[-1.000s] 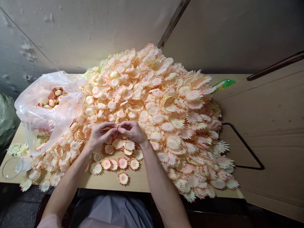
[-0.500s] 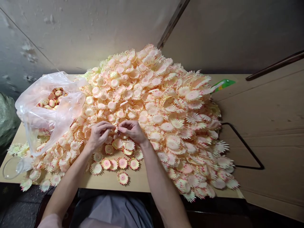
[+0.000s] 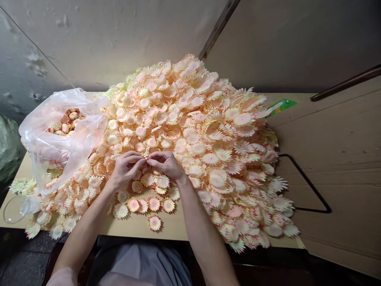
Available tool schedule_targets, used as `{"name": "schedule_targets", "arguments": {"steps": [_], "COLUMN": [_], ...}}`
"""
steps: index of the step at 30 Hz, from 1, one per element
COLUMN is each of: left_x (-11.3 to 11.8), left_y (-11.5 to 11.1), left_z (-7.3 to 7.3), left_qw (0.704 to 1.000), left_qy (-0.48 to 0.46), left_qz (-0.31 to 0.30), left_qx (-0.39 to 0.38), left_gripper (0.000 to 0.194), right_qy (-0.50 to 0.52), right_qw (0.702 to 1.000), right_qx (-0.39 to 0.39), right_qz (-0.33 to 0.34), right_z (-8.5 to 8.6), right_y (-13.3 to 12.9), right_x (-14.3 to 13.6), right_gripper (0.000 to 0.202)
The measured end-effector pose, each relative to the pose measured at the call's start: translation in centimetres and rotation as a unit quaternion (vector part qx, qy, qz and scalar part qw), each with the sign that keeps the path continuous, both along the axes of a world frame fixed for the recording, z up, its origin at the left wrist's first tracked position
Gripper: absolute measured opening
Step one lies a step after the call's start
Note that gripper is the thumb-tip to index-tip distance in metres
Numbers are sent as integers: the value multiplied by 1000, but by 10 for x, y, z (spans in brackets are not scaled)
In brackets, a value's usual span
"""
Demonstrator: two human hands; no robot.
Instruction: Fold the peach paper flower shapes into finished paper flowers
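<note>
Left hand: we are pinching a small petal piece [image 3: 145, 157], mostly hidden, with the thumb and fingers of our left hand [image 3: 125, 170] closed on it.
Right hand: we are pressing our right hand's [image 3: 167, 165] thumb and fingers together on the same piece, fingertips meeting the left's.
Petal pile: we are working over the near side of a big heap of scalloped petal discs [image 3: 190, 119], which is covering much of the tabletop [image 3: 131, 231].
Plastic bag: on our left, a translucent bag [image 3: 38, 145] is holding curled pieces [image 3: 66, 127].
</note>
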State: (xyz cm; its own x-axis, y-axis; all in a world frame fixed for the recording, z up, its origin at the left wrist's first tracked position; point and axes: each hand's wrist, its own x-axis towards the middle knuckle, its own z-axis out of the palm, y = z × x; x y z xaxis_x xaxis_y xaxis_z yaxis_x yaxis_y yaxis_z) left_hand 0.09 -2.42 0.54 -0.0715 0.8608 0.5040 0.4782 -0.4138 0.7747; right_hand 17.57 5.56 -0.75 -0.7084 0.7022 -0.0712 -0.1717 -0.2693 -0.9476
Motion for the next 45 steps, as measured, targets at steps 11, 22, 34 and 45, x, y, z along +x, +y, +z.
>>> {"name": "schedule_targets", "arguments": {"steps": [11, 22, 34, 45], "left_x": [1, 0, 0, 1], "left_y": [0, 1, 1, 1], "left_z": [-2, -1, -3, -1], "left_qw": [1000, 999, 999, 999], "left_qy": [5, 6, 0, -5], "left_qz": [-11, -4, -8, 1], "left_qx": [-17, -32, -37, -46], "left_gripper": [19, 20, 21, 21], "right_qy": [-51, -76, -94, -80], "right_qw": [997, 990, 988, 990], "right_qx": [36, 117, 116, 116], "right_qz": [-34, -29, -45, -30], "right_z": [4, 0, 1, 5], "right_y": [-2, 2, 0, 2], "right_x": [-1, 3, -1, 4], "right_gripper": [23, 19, 25, 15]}}
